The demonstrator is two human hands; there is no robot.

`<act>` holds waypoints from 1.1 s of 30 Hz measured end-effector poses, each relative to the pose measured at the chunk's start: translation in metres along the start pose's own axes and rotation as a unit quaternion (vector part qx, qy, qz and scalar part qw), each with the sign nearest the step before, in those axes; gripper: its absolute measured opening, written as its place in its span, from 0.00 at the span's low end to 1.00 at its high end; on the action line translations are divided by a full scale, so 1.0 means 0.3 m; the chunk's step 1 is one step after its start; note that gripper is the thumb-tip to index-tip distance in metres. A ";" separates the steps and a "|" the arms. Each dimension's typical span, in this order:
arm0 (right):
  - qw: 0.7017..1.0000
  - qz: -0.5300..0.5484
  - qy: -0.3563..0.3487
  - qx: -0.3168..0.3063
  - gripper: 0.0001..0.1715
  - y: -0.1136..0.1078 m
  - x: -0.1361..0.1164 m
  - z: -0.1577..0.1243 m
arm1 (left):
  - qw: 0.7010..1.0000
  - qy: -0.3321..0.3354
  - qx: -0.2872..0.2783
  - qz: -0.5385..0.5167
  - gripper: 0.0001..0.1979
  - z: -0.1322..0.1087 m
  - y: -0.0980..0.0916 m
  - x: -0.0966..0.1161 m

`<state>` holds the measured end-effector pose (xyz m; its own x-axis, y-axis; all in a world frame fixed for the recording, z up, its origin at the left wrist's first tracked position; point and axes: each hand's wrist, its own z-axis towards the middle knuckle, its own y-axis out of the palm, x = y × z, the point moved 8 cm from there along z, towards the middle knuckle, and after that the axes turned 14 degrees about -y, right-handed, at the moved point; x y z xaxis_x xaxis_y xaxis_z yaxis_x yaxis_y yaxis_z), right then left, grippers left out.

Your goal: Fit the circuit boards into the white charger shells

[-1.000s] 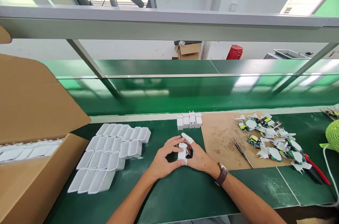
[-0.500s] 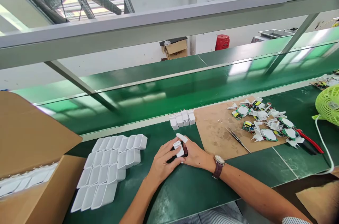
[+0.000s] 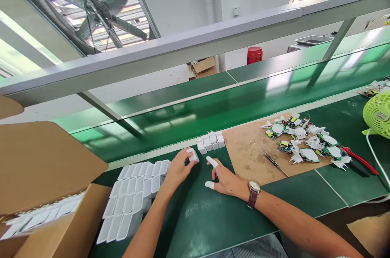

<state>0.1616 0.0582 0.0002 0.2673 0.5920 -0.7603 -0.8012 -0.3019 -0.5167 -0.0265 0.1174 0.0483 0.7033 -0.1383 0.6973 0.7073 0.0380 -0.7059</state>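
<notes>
Charger (image 3: 193, 155) in left hand (image 3: 178, 168), long axis toward row (image 3: 210, 142); right hand (image 3: 227, 181) empty, wide.

The counter (image 3: 213, 217) is dark green, the shells (image 3: 134, 193) and the plug casing (image 3: 193, 155) white. The cardboard mat (image 3: 243, 156) is brown, the fan (image 3: 379, 113) lime green, the plier handles (image 3: 362, 164) red, the watch strap (image 3: 251, 201) brown.

Left hand (image 3: 177, 169) has carried the charger (image 3: 193, 155) away from the right hand (image 3: 227, 181).

Holds the left hand (image 3: 178, 168) stretched forward, fingertips pinched together; rests the right hand (image 3: 225, 180) palm down, fingers loosely spread, both forearms extended.
</notes>
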 end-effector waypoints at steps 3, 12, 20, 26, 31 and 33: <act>0.999 -0.023 -0.023 -0.004 0.49 -0.005 -0.017 0.002 | 1.000 -0.024 -0.007 -0.018 0.13 0.084 0.001 -0.029; 0.997 -0.036 -0.072 -0.012 0.50 -0.015 -0.036 -0.015 | 0.999 0.002 0.035 0.011 0.19 0.079 -0.095 0.017; 0.991 -0.068 -0.077 -0.091 0.40 0.005 -0.047 -0.002 | 0.942 -0.023 0.121 0.313 0.22 -0.080 -0.366 -0.070; 0.984 -0.110 -0.093 -0.104 0.22 -0.010 -0.084 0.011 | 0.949 0.061 0.082 0.300 0.17 -0.125 -0.111 -0.019; 0.956 -0.265 -0.076 -0.103 0.21 -0.205 -0.066 0.010 | 0.962 0.159 -0.053 0.215 0.12 -0.165 0.084 0.116; 0.935 -0.347 -0.032 -0.070 0.22 -0.374 -0.032 -0.017 | 0.962 0.181 -0.073 0.191 0.12 -0.174 0.089 0.121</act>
<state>0.2517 0.0825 0.0634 0.6603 0.7239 -0.1998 -0.3673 0.0793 -0.9267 0.0141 0.0616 0.0483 0.8202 -0.4786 0.3133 0.3664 0.0189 -0.9303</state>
